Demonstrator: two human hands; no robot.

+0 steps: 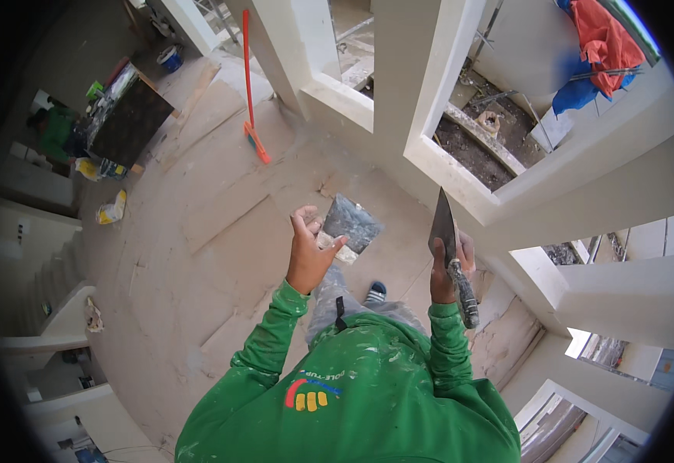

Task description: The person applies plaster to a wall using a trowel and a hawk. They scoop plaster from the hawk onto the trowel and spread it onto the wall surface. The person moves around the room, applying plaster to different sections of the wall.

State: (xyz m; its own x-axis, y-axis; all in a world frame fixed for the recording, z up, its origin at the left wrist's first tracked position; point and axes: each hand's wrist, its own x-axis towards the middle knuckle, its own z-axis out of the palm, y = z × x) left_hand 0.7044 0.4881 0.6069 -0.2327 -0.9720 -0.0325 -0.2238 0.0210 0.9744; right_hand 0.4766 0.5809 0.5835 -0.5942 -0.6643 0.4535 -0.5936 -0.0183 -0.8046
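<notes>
In front of my body, my left hand (307, 255) is closed on a wide putty knife (352, 222). Its square grey blade is smeared, and its pale edge lies under my thumb. To the right, my right hand (440, 274) grips a pointed trowel (445, 220) around the base of the blade. The trowel's tip points away from me, and its worn, spattered handle (464, 295) slants back toward my forearm. Some fingers of that hand are hidden behind the blade. The two tools are apart. Both my green sleeves carry pale splashes.
A broom with an orange handle (247, 69) leans by the wall ahead. Window openings with pale sills (453, 181) run along the right. At the far left stand a dark-sided worktable (130, 119), a yellow-white bag (112, 208) and a person in green (58, 133). Board-like sheets (229, 220) cover the dusty floor.
</notes>
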